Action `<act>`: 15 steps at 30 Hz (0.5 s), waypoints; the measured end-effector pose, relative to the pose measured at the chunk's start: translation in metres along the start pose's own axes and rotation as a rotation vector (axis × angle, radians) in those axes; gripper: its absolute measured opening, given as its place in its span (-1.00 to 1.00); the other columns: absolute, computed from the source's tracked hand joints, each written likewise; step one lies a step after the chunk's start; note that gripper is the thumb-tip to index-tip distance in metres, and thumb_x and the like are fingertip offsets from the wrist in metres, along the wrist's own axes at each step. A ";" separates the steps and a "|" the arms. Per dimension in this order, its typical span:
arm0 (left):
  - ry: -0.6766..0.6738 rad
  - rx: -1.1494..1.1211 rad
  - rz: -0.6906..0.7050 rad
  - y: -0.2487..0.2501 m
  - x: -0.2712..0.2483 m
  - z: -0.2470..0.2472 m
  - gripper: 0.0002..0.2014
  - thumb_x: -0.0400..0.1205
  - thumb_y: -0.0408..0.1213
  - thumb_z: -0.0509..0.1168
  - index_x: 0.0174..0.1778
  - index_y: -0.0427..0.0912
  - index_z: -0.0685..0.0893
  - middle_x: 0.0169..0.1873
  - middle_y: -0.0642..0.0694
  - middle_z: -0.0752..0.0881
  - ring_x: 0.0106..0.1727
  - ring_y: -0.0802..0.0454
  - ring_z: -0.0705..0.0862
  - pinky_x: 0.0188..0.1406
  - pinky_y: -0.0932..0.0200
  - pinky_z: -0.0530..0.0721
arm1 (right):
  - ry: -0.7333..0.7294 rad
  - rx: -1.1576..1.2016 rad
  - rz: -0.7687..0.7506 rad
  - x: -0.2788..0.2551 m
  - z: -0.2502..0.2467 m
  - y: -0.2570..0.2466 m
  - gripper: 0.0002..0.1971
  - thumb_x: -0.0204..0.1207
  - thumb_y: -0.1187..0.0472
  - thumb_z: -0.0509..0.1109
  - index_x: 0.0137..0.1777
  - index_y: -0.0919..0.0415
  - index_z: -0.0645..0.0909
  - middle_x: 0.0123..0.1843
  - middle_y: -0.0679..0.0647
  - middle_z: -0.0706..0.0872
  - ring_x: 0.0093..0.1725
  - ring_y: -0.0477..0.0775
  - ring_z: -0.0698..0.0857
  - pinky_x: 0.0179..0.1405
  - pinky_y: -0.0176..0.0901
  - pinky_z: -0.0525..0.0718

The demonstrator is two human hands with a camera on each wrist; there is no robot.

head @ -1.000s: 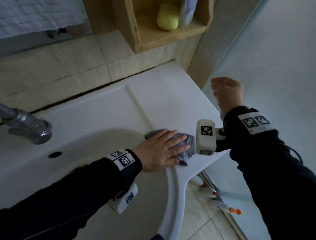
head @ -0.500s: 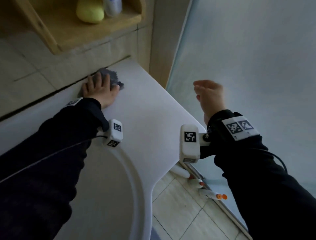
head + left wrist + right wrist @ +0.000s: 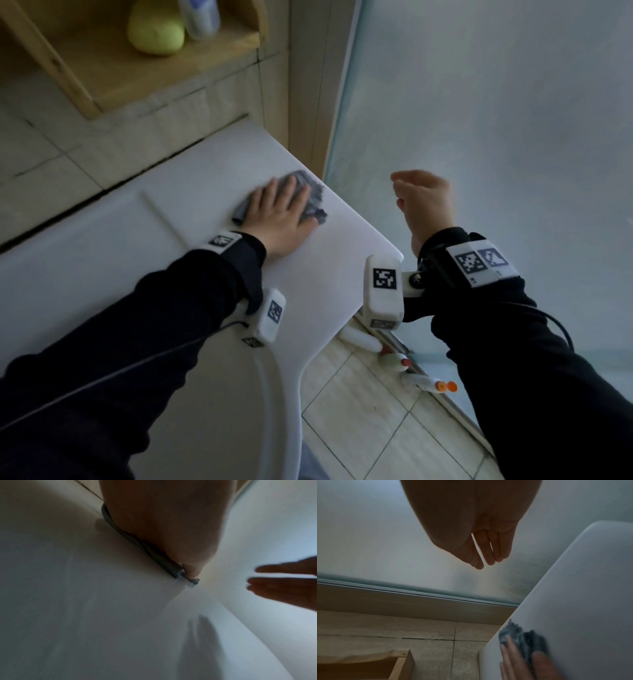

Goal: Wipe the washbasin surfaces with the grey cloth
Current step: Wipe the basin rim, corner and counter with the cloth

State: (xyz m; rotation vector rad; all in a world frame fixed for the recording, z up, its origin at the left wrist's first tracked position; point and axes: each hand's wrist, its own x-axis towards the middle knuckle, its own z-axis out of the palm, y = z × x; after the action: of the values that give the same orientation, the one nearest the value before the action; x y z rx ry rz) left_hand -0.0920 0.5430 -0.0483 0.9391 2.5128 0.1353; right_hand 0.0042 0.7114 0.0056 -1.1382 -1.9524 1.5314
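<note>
Left hand: the left hand (image 3: pixel 279 219) is lying flat, fingers straight, pressing the grey cloth (image 3: pixel 310 198) against the washbasin (image 3: pixel 205 192).
Cloth position: the cloth is sitting on the flat right-hand ledge, just beside its right edge and partway between the far wall and the near corner.
Change: half a second ago the cloth was pressed up against the far wall joint; it is now sliding nearer and rightward along the ledge. A second ago it was at the near rim of the bowl.
Meaning for the task: the ledge is being covered in back-and-forth passes, so this part looks close to done, while the bowl (image 3: pixel 219 428) and the area left of it are probably still waiting.
Right hand: the right hand (image 3: pixel 423 202) is hovering off the right edge in front of the frosted glass panel (image 3: pixel 513 137), fingers loosely extended, holding nothing.
Risk: the cloth is running close to the edge and could slip off.
</note>
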 end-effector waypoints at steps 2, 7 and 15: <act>-0.022 0.033 0.081 0.017 -0.014 0.008 -0.34 0.64 0.16 -0.16 0.61 0.03 -0.19 0.68 -0.05 -0.23 0.67 -0.14 -0.28 0.61 -0.14 -0.32 | 0.005 -0.011 0.002 -0.001 -0.001 0.000 -0.75 0.38 0.41 0.27 -0.01 0.32 0.71 -0.38 -0.09 0.61 -0.35 -0.15 0.54 -0.10 -0.16 0.53; -0.104 0.163 0.342 0.053 -0.049 0.024 -0.36 0.66 0.10 -0.19 0.61 -0.02 -0.23 0.66 -0.12 -0.29 0.66 -0.20 -0.34 0.57 -0.14 -0.39 | 0.004 -0.018 0.000 -0.009 -0.004 0.000 -0.74 0.37 0.42 0.27 0.00 0.35 0.71 -0.39 -0.07 0.60 -0.37 -0.14 0.52 -0.16 -0.19 0.52; -0.100 0.202 0.507 0.049 -0.084 0.044 -0.37 0.62 0.08 -0.24 0.62 -0.06 -0.07 0.68 -0.10 -0.18 0.67 -0.16 -0.30 0.63 -0.16 -0.32 | -0.016 -0.024 -0.001 -0.025 0.000 0.001 -0.75 0.37 0.42 0.27 -0.01 0.32 0.71 -0.40 -0.08 0.59 -0.37 -0.14 0.52 -0.16 -0.20 0.51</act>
State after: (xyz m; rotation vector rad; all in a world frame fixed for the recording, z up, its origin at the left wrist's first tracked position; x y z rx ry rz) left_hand 0.0131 0.5236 -0.0433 1.6095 2.1752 -0.0113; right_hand 0.0189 0.6916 0.0087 -1.1384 -1.9869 1.5248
